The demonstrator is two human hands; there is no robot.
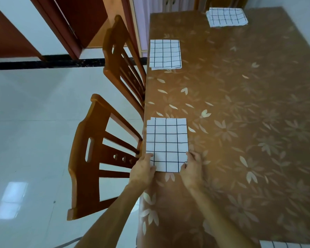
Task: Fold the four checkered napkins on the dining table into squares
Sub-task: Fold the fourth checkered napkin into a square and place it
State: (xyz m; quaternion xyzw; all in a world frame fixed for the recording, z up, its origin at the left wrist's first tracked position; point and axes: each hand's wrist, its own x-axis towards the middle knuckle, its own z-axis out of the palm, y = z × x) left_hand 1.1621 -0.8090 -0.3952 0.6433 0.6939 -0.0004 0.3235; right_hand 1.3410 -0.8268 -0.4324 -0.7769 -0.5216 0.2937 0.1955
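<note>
Napkin lies at the table's left edge, straight ahead of you, beside the near chair. It is a flat rectangle, not yet a square. Its long axis runs away from you, so the short near edge sits between your hands and the rest of the cloth stretches off beyond your fingertips.

Your left hand is at the near left corner and your right hand at the near right corner. Each has its thumb laid on top of the cloth and its fingers curled in at the edge, so both look pinched on the napkin. Neither hand is nearer than the other; they sit level across the short edge, forearms reaching in from below and converging slightly.

By the look of it, the coming move is one fold along the long axis. You would lift the near edge and carry it straight away from you to meet the far edge. Keep both corners moving together or the layers will skew; the far left corner already shows a small step.

Farther along the same side lies a second napkin, squarish, and a third napkin rests at the far end. A fourth napkin peeks in at the bottom right, its fold hidden.
</note>
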